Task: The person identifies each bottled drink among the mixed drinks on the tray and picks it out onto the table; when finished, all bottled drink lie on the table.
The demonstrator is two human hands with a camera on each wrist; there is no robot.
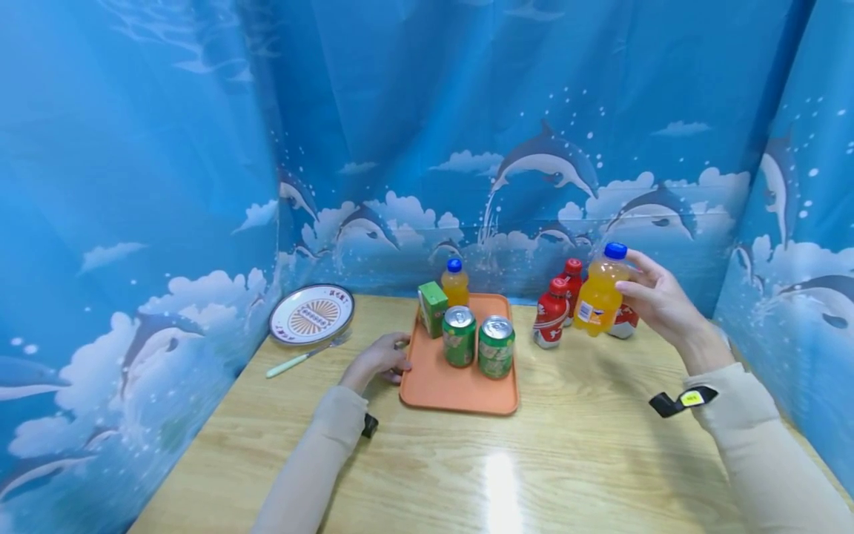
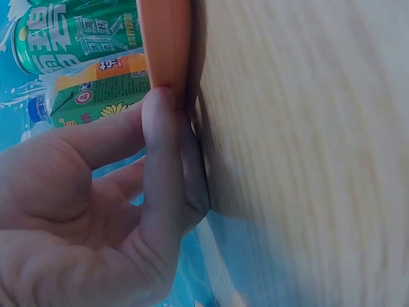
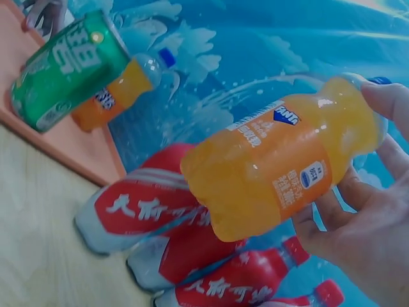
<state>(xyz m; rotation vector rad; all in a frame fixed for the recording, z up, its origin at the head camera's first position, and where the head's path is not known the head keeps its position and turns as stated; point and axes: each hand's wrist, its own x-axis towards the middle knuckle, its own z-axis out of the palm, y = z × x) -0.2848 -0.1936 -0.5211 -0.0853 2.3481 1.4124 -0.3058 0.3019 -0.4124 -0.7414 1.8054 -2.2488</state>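
Note:
My right hand [image 1: 657, 302] grips an orange soda bottle [image 1: 598, 295] near its neck and holds it above the table, blue cap up and slightly tilted. Beneath and behind it stand several red-and-white bottles [image 3: 160, 204]. At the left edge of an orange tray [image 1: 460, 395], my left hand [image 1: 380, 357] pinches the rim with bent fingers; in the left wrist view, some fingers lie close to the tabletop. On the tray are two green soda cans [image 1: 459, 340], a green drink carton [image 1: 433, 309] and a second orange soda bottle [image 1: 455, 285] at the back.
To the left of the tray lies a white patterned plate [image 1: 283, 311] with a dark rim. Beside it is a fork [image 1: 299, 362] with a pale green handle. Blue dolphin-print curtains [image 1: 414, 111] enclose the back and sides of the wooden table [image 1: 427, 467].

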